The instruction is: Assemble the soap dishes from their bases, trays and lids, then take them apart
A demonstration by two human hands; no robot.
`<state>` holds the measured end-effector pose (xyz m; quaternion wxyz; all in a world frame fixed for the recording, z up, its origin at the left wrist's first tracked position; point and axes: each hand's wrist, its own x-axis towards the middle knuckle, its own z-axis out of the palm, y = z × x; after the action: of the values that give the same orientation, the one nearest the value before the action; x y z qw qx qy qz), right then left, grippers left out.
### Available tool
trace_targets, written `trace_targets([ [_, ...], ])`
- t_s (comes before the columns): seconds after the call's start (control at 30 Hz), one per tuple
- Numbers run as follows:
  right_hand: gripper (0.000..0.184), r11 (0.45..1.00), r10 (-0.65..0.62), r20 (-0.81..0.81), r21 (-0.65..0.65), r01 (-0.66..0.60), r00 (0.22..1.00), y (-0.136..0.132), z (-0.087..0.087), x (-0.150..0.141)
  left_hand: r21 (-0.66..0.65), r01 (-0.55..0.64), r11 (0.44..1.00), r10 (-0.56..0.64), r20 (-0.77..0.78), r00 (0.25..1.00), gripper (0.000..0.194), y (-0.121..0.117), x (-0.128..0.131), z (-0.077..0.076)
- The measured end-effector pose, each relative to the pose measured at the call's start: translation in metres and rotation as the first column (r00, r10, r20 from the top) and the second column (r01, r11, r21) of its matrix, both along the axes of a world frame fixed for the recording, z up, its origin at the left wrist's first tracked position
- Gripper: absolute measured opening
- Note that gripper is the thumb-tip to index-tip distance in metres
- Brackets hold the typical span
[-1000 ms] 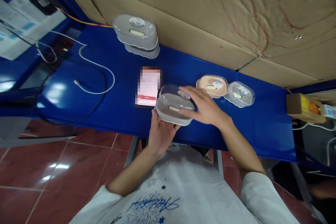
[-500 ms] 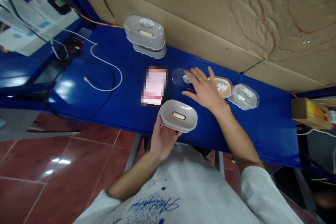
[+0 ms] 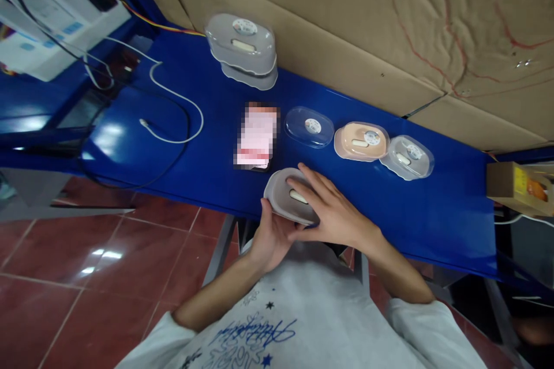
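Observation:
My left hand [image 3: 270,236] grips the near left edge of a grey oval soap-box base [image 3: 281,193] at the front edge of the blue table [image 3: 199,167]. My right hand [image 3: 335,213] lies over the base, fingers reaching into it around a small white piece [image 3: 298,196]. The box's clear lid [image 3: 309,127] lies by itself on the table behind, a round sticker on top.
A phone [image 3: 257,135] lies left of the clear lid. A peach soap box [image 3: 361,141] and a clear-lidded grey one [image 3: 407,157] sit to the right. Stacked grey boxes [image 3: 242,49] stand at the back by the cardboard wall. White cable [image 3: 173,98] at left, cardboard carton [image 3: 519,187] at right.
My right hand lifted the clear lid off the box, set it on the table behind, then came back onto the open base. My left hand kept hold of the base.

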<state>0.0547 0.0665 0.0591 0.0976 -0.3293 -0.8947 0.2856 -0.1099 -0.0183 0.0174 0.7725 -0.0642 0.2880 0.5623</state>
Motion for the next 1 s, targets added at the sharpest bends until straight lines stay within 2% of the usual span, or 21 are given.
trace_targets([
  [0.1, 0.076, 1.000, 0.002, -0.056, -0.006, -0.002, 0.998, -0.004, -0.006, 0.000, 0.022, 0.010, 1.000, -0.010, -0.018, 1.000, 0.076, -0.006, -0.002, -0.001],
  [0.3, 0.074, 0.990, 0.016, -0.251, -0.135, -0.051, 0.968, 0.018, -0.015, 0.006, 0.083, -0.005, 0.997, 0.014, -0.098, 0.995, 0.071, -0.008, -0.008, 0.000],
  [0.4, 0.072, 0.992, 0.046, -0.223, -0.107, -0.071, 0.974, 0.024, -0.014, 0.005, 0.096, -0.006, 0.995, 0.017, -0.111, 0.994, 0.072, -0.010, -0.012, 0.000],
  [0.53, 0.073, 0.988, 0.120, -0.175, -0.080, -0.136, 0.977, 0.014, -0.012, 0.001, 0.075, -0.016, 0.997, 0.025, -0.117, 0.993, 0.073, -0.013, -0.011, -0.004],
  [0.7, 0.067, 0.990, 0.041, -0.214, -0.121, -0.068, 0.976, 0.014, -0.010, 0.008, 0.051, -0.055, 0.997, 0.061, -0.124, 0.990, 0.065, -0.010, -0.011, 0.000],
  [0.77, 0.066, 0.998, 0.017, -0.174, -0.049, -0.026, 0.985, 0.024, -0.011, 0.012, 0.025, -0.056, 0.998, 0.059, -0.113, 0.992, 0.062, -0.012, -0.015, 0.002],
  [0.87, 0.065, 0.989, -0.041, -0.071, 0.136, 0.050, 0.997, 0.044, -0.017, 0.015, -0.031, -0.036, 0.999, 0.032, -0.122, 0.992, 0.061, -0.023, -0.023, 0.003],
  [0.93, 0.064, 0.974, -0.057, -0.003, 0.220, 0.056, 0.998, 0.057, -0.026, 0.012, -0.066, -0.027, 0.997, 0.017, -0.142, 0.990, 0.061, -0.032, -0.027, 0.001],
  [1.0, 0.062, 0.968, -0.047, 0.062, 0.251, 0.030, 0.997, 0.067, -0.034, 0.005, -0.090, -0.028, 0.996, 0.013, -0.154, 0.988, 0.062, -0.040, -0.029, 0.000],
])
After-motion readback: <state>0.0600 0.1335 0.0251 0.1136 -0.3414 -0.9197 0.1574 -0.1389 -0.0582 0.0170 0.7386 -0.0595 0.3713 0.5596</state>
